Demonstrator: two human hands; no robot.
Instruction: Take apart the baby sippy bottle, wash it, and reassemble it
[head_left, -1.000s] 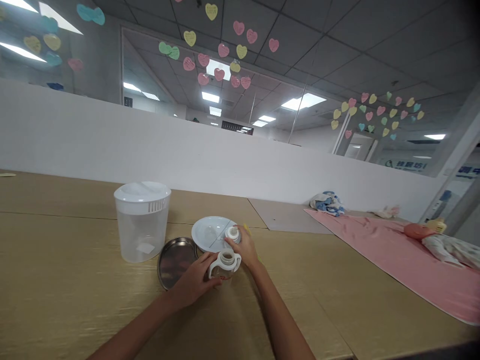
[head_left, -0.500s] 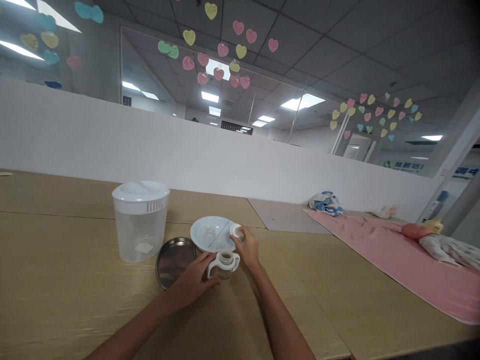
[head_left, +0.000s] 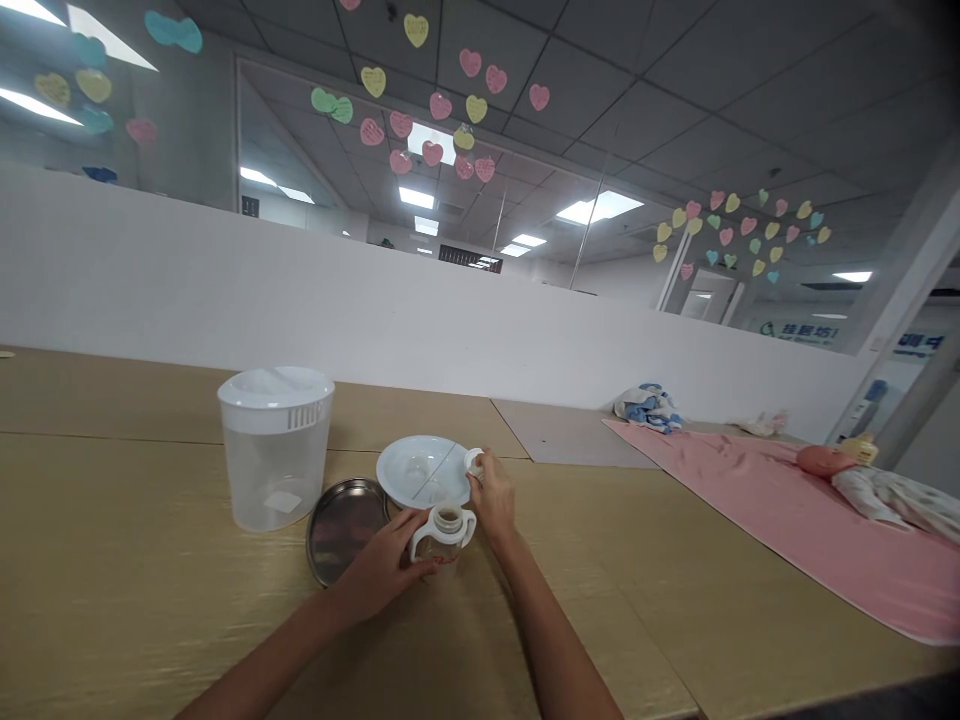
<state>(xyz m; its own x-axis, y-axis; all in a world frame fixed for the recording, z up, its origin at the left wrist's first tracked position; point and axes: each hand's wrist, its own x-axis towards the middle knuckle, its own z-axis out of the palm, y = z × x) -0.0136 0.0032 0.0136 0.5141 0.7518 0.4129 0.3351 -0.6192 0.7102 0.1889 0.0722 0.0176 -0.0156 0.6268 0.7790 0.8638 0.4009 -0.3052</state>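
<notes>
My left hand [head_left: 390, 562] is closed around the left side of a clear baby bottle [head_left: 442, 540] with white side handles. The bottle's neck is uncovered and faces up. In my right hand [head_left: 493, 500] is a small white bottle cap [head_left: 474, 462], pinched between thumb and fingers, above the right rim of a white bowl [head_left: 397, 500]. Something clear lies in the bowl, and a thin stick-like line crosses it; I cannot make out either one exactly. A round metal tray [head_left: 341, 535] sits left of the bowl, partly behind my left hand.
A translucent bucket with a white lid [head_left: 276, 450] stands at the left. On the right, a pink cloth [head_left: 757, 500] covers part of the table [head_left: 600, 600]. A crumpled blue and white cloth [head_left: 649, 408] lies by the white wall [head_left: 420, 335], and a doll-like shape [head_left: 825, 461] rests farther right.
The right hand and the cap have shifted very slightly away from the bowl's middle. The left hand still holds the bottle. The whole view has moved slightly.
</notes>
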